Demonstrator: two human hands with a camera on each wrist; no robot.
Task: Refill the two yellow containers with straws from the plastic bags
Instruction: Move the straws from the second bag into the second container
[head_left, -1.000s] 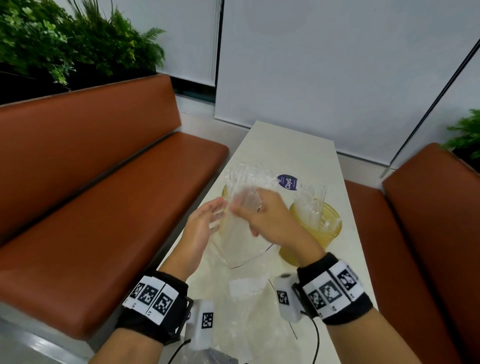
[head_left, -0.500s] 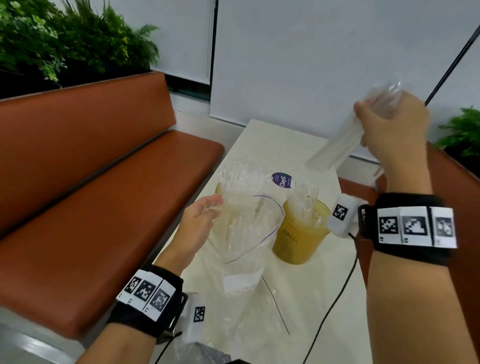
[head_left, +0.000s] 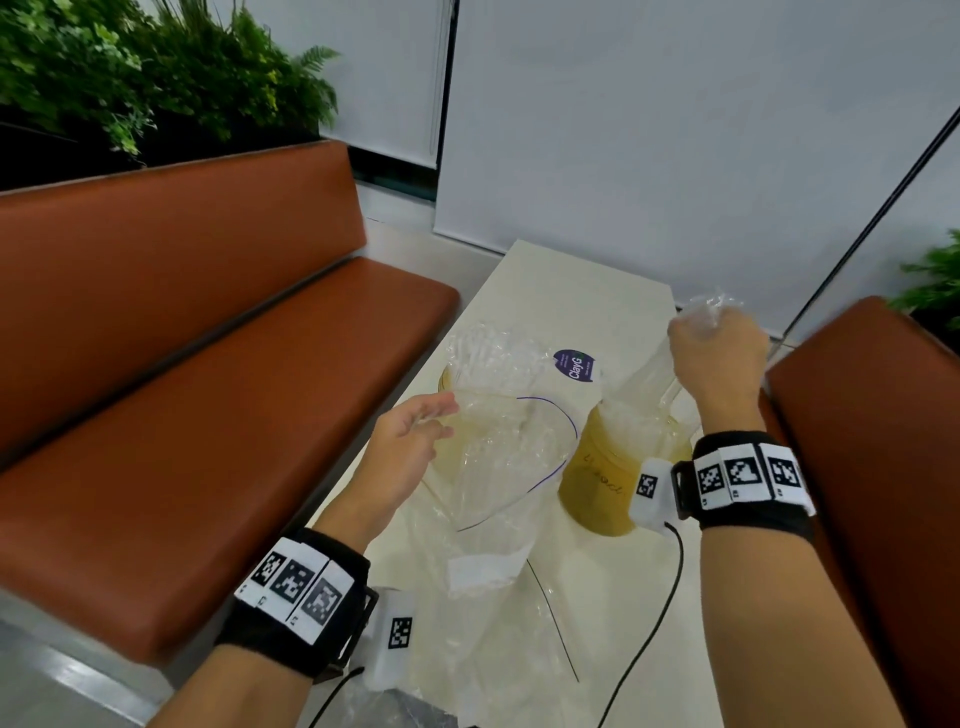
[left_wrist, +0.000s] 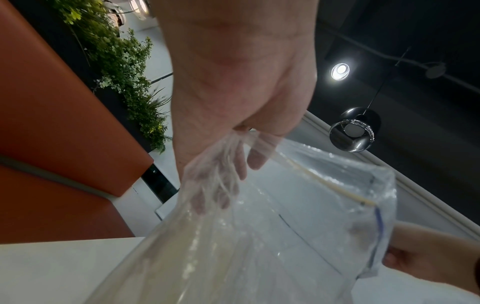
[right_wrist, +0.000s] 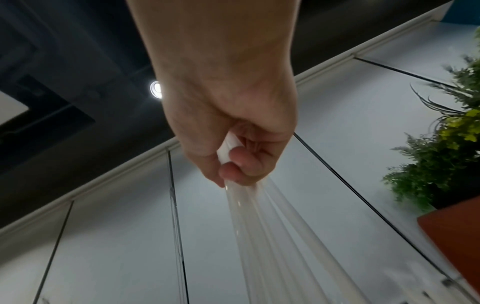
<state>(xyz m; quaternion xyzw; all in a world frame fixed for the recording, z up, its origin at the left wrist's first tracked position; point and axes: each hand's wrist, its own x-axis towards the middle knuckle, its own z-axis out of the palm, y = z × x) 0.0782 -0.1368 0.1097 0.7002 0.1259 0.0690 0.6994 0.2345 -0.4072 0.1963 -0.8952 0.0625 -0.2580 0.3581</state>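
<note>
My right hand grips a bundle of clear wrapped straws by its top end, the lower ends reaching into the right yellow container. In the right wrist view the fist is curled round the straws. My left hand holds the rim of an open clear plastic bag with a purple zip line; through the film its fingers show curled on the bag. The left yellow container stands behind the bag, mostly hidden, with straws in it.
A narrow cream table runs between two brown padded benches. A purple sticker lies on the table past the containers. More crumpled clear plastic lies near me. Wrist cables trail over the near table end.
My right hand pulled a bundle of straws out of the bag, swung it up and right, then lowered it onto the right yellow container. The left hand kept holding the bag open.
</note>
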